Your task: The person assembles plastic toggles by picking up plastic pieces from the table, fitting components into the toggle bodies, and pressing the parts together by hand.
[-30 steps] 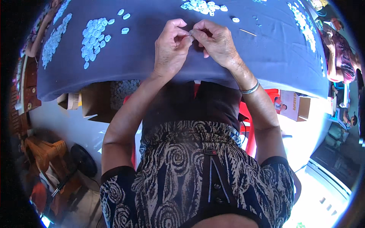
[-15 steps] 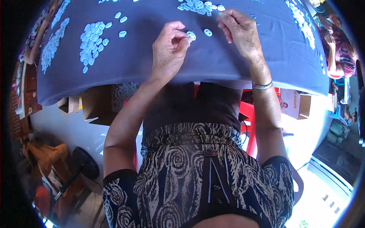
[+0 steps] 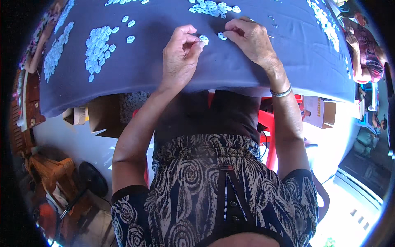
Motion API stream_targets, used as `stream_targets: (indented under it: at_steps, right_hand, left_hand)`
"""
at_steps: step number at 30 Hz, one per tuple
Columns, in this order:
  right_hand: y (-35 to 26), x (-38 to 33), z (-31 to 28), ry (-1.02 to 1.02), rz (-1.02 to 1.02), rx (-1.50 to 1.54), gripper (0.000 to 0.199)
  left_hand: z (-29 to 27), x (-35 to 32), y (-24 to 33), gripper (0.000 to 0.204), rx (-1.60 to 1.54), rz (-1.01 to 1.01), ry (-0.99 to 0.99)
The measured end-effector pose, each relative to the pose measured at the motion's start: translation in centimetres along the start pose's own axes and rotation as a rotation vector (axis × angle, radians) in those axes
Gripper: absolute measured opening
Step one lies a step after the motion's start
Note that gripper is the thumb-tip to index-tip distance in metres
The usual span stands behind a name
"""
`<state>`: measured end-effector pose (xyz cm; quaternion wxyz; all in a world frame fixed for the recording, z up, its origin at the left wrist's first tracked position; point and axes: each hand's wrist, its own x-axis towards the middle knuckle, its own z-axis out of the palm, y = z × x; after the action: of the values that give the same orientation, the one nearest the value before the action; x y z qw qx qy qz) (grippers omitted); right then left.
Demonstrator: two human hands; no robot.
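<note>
My left hand is closed, its thumb and forefinger pinching a small white oval plastic piece above the dark blue cloth. To its right, my right hand has thumb and forefinger closed on the edge of a second white oval piece at the cloth. Something thin and pale juts out beside the right knuckles; I cannot make out whether that hand holds it. Just beyond both hands lies a heap of similar white oval pieces. A single piece lies apart, left of my left hand.
The blue cloth covers the table up to its curved near edge. More white pieces lie in a heap at left and a pile at far right. People sit at both sides. Below are an open cardboard box and a black fan.
My right hand has come down and left from beside the far heap, and its fingertips have reached the loose oval piece. The left hand keeps its piece, shifted slightly left.
</note>
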<state>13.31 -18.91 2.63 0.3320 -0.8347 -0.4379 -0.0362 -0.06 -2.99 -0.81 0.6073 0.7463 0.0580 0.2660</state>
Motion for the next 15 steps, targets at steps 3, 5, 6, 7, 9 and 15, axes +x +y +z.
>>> stream_targets:
  at_steps: [3,5,6,7,9,15]
  right_hand:
    - [-0.7,0.0,0.5,-0.021,0.003,0.022,0.022]
    - [-1.1,0.0,0.9,0.000,-0.031,-0.023,0.024]
    - [-1.1,0.0,1.0,0.000,-0.031,-0.021,0.024]
    - [-1.1,0.0,1.1,0.001,-0.058,-0.062,0.022]
    - [-0.9,0.1,1.1,0.004,-0.086,-0.102,0.021]
    - [-0.8,0.2,0.5,-0.025,-0.056,-0.128,0.015]
  left_hand:
    - [0.0,0.0,-0.1,0.031,0.002,-0.033,-0.004]
    - [0.1,-0.1,-0.3,0.031,-0.052,0.002,-0.004]
    - [0.1,-0.1,-0.3,0.031,-0.051,0.001,-0.004]
    - [0.1,-0.1,-0.3,0.031,-0.040,0.003,-0.002]
    - [0.1,0.0,-0.2,0.031,-0.027,0.004,0.000]
    - [0.0,0.1,-0.5,0.031,0.005,0.021,-0.009]
